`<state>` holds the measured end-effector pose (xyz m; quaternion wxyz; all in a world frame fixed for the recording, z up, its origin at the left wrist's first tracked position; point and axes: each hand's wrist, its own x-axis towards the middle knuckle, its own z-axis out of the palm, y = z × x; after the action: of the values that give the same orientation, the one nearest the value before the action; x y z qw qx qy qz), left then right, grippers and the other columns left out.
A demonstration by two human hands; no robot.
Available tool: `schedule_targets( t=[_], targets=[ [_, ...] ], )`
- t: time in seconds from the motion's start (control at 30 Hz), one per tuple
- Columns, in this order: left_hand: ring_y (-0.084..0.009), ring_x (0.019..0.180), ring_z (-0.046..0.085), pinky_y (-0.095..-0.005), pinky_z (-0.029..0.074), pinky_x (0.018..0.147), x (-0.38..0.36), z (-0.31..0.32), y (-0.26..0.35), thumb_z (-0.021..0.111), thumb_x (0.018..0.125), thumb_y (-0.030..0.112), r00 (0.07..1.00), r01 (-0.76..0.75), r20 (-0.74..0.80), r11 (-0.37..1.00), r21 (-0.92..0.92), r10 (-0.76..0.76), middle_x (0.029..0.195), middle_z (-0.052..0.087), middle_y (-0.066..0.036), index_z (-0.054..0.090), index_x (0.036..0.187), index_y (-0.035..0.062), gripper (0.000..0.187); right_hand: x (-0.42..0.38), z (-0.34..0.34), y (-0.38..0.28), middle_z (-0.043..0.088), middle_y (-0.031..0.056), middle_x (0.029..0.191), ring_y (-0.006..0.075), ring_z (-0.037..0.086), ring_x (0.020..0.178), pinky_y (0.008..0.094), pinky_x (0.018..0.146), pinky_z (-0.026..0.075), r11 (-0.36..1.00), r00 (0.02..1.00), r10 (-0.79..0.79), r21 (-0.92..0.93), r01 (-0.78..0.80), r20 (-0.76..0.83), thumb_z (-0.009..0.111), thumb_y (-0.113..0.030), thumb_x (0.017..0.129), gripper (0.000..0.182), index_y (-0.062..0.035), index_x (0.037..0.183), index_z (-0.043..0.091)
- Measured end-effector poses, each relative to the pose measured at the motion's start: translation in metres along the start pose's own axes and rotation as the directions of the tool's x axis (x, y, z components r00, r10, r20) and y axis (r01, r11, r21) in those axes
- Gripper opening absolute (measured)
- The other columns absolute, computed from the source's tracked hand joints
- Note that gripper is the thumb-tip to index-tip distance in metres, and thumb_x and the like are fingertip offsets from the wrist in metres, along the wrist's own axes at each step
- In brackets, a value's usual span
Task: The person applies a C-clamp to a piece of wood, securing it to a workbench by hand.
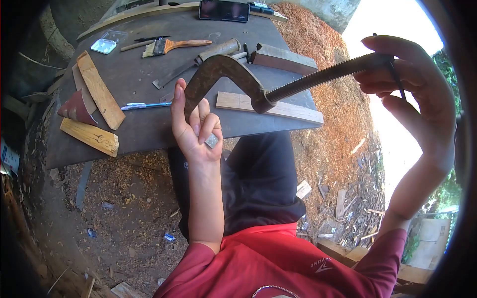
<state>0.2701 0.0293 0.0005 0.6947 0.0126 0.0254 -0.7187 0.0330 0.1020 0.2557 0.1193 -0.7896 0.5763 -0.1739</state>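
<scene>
A rusty C-clamp (pixel 201 79) is held up in front of me, over the near side of the table. My left hand (pixel 196 131) grips the end of its curved frame, with the index finger raised along it. A small grey block (pixel 211 141) shows by the curled fingers of that hand. From the frame a long threaded screw (pixel 318 75) runs out to the right. At its far end, my right hand (pixel 422 84) has its fingers curled around the thin crossbar (pixel 397 79). Behind the clamp, a flat wood strip (pixel 268 108) lies along the table's front edge.
On the dark table (pixel 144 134) lie wood pieces (pixel 102 92), folded sandpaper (pixel 78 107), a pen (pixel 146 105), a paintbrush (pixel 176 45) and a thick wood block (pixel 285 58). A phone (pixel 224 11) leans at the back. Wood shavings (pixel 323 44) cover the ground.
</scene>
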Motion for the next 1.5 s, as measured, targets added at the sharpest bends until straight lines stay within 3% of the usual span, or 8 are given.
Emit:
schedule_targets(
  t=[0.17, 0.3, 0.4, 0.7, 0.8, 0.9, 1.0, 1.5],
  targets=[
    [-0.0057, 0.044, 0.019, -0.0162, 0.021, 0.028, -0.002, -0.002, 0.002, 0.061, 0.103, 0.020, 0.994, 0.049, 0.099, 0.999, 0.004, -0.049, 0.052, 0.032, 0.003, 0.066, 0.120, 0.0082, 0.022, 0.000, -0.023, -0.016, 0.063, 0.0216, 0.136, 0.0289, 0.068, 0.119, 0.0411, 0.105, 0.054, 0.994, 0.971, -0.097, -0.036, 0.107, 0.220, 0.071, -0.030, 0.084, 0.079, 0.0050, 0.148, 0.042],
    [-0.0056, 0.044, 0.019, -0.0163, 0.021, 0.028, 0.001, -0.005, 0.004, 0.059, 0.105, 0.021, 0.982, 0.103, 0.160, 0.994, -0.024, -0.098, 0.052, 0.031, 0.003, 0.067, 0.118, 0.0076, 0.021, -0.009, -0.039, -0.011, 0.061, 0.0242, 0.136, 0.0309, 0.067, 0.120, 0.0436, 0.111, 0.049, 0.995, 0.965, 0.058, -0.092, -0.035, 0.254, 0.071, -0.038, 0.085, 0.084, 0.0032, 0.150, 0.038],
    [-0.0055, 0.044, 0.019, -0.0162, 0.021, 0.029, 0.003, -0.006, 0.005, 0.057, 0.106, 0.022, 0.984, 0.117, 0.140, 0.992, -0.040, -0.110, 0.052, 0.030, 0.003, 0.068, 0.117, 0.0070, 0.022, 0.000, -0.044, -0.014, 0.062, 0.0234, 0.134, 0.0302, 0.068, 0.118, 0.0430, 0.109, 0.050, 0.994, 0.953, 0.068, -0.107, -0.038, 0.295, 0.072, -0.036, 0.086, 0.080, 0.0028, 0.148, 0.041],
    [-0.0054, 0.045, 0.019, -0.0162, 0.024, 0.029, 0.008, -0.008, 0.009, 0.054, 0.107, 0.021, 0.955, 0.240, 0.219, 0.956, -0.171, -0.200, 0.052, 0.029, 0.001, 0.068, 0.118, 0.0051, 0.025, 0.038, -0.040, -0.035, 0.065, 0.0213, 0.127, 0.0281, 0.070, 0.113, 0.0413, 0.104, 0.053, 0.970, 0.940, -0.180, -0.106, 0.219, 0.291, 0.072, -0.030, 0.088, 0.068, 0.0014, 0.142, 0.047],
    [-0.0049, 0.045, 0.022, -0.0173, 0.019, 0.029, 0.011, -0.013, 0.011, 0.061, 0.103, 0.019, 0.927, 0.284, 0.305, 0.941, -0.185, -0.219, 0.059, 0.046, 0.001, 0.069, 0.116, 0.0069, 0.019, 0.053, -0.039, -0.044, 0.066, 0.0206, 0.125, 0.0274, 0.070, 0.111, 0.0408, 0.103, 0.054, 0.948, 0.927, -0.266, -0.101, 0.301, 0.263, 0.072, -0.028, 0.088, 0.064, 0.0009, 0.140, 0.050],
    [-0.0054, 0.046, 0.022, -0.0173, 0.020, 0.030, 0.011, -0.013, 0.013, 0.057, 0.105, 0.020, 0.915, 0.319, 0.332, 0.914, -0.252, -0.228, 0.055, 0.038, 0.001, 0.068, 0.118, 0.0062, 0.022, 0.064, -0.042, -0.053, 0.067, 0.0198, 0.123, 0.0267, 0.071, 0.110, 0.0402, 0.101, 0.055, 0.930, 0.914, -0.323, -0.099, 0.355, 0.246, 0.073, -0.026, 0.089, 0.060, 0.0004, 0.138, 0.052],
    [-0.0042, 0.045, 0.019, -0.0154, 0.028, 0.031, 0.009, -0.009, 0.014, 0.052, 0.107, 0.021, 0.909, 0.358, 0.336, 0.872, -0.332, -0.245, 0.053, 0.023, 0.002, 0.068, 0.120, 0.0053, 0.026, 0.068, -0.039, -0.061, 0.068, 0.0191, 0.121, 0.0260, 0.071, 0.108, 0.0397, 0.099, 0.056, 0.916, 0.904, -0.357, -0.099, 0.388, 0.236, 0.073, -0.024, 0.089, 0.056, 0.0000, 0.136, 0.054],
    [-0.0037, 0.040, 0.018, -0.0155, 0.029, 0.034, 0.009, -0.012, 0.017, 0.048, 0.109, 0.022, 0.874, 0.433, 0.414, 0.798, -0.420, -0.257, 0.056, 0.023, 0.003, 0.066, 0.119, 0.0005, 0.030, 0.087, -0.031, -0.086, 0.073, 0.0155, 0.111, 0.0224, 0.074, 0.100, 0.0369, 0.091, 0.061, 0.878, 0.856, -0.447, -0.055, 0.475, 0.260, 0.074, -0.014, 0.092, 0.037, -0.0023, 0.126, 0.065]
  ],
)
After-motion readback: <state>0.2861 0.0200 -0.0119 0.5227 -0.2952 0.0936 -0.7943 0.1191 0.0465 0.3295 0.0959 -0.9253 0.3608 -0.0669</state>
